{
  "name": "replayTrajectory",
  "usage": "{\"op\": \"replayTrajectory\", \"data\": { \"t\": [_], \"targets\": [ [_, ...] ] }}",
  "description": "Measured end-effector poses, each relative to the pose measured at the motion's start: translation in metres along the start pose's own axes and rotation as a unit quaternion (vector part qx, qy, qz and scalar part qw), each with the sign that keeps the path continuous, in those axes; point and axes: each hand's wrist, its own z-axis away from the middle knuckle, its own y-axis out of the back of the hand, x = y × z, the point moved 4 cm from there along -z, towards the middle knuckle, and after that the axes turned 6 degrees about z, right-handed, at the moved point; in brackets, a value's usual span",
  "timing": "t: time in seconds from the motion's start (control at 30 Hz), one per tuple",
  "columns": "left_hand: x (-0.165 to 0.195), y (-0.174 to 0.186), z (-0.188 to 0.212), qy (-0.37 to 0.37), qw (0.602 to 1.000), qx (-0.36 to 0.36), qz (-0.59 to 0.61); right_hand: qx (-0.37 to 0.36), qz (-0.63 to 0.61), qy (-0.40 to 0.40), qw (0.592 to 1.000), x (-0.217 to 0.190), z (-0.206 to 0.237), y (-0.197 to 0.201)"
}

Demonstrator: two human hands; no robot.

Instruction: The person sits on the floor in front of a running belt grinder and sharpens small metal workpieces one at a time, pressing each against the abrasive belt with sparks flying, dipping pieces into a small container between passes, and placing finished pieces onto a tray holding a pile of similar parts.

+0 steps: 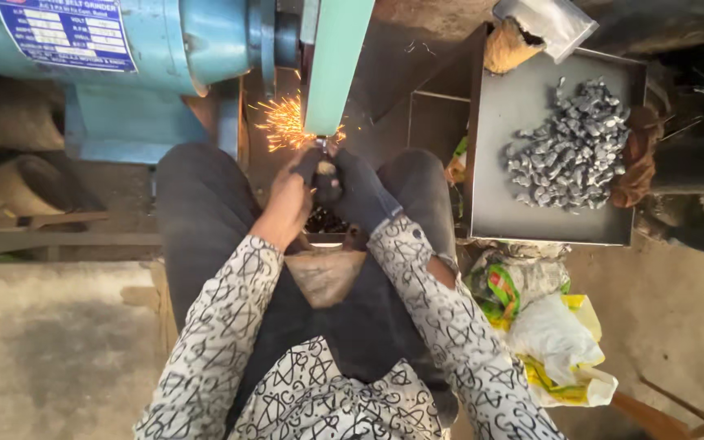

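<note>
Small metal piece [325,167]: I press it with both hands against the lower end of the green grinding belt [333,65], directly above my fingers. It is almost hidden between them, so I cannot tell its exact shape.

Grinder body [116,41]: big, blue, up and to the left of my hands. If I lean in, I think my sleeve could reach the turning parts.

Metal tray [499,212]: to the right of my right hand, holding a heap of small grey pieces [572,143]. It stands apart from me, so little danger there.

Plastic bags [547,334]: below the tray, beside my right elbow. A spark flying there might burn them, I judge.

Right hand [360,191]: in a dark glove, closed tightly around the piece.

Left hand [287,204]: bare, fingers pinched on the same piece. If the piece slips or becomes hot, this skin could touch the belt.

Sparks [283,122]: they fly to the left, just above my bare hand, and could sting it.
</note>
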Motion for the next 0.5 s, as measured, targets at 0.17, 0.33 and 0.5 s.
{"op": "replayTrajectory", "data": {
  "t": [0.17, 0.33, 0.5],
  "targets": [
    [0.004, -0.005, 0.005, 0.033, 0.992, -0.026, -0.117, 0.158, 0.216, 0.066, 0.961, -0.003, 0.010, 0.010],
    [0.014, 0.011, 0.026, 0.026, 0.992, -0.061, -0.103, 0.101, 0.579, 0.347, 0.731, -0.007, 0.055, -0.021],
    [0.015, 0.036, 0.007, 0.096, 0.987, -0.021, -0.125, 0.110, 0.563, 0.167, 0.802, 0.006, 0.056, -0.025]
  ]
}}
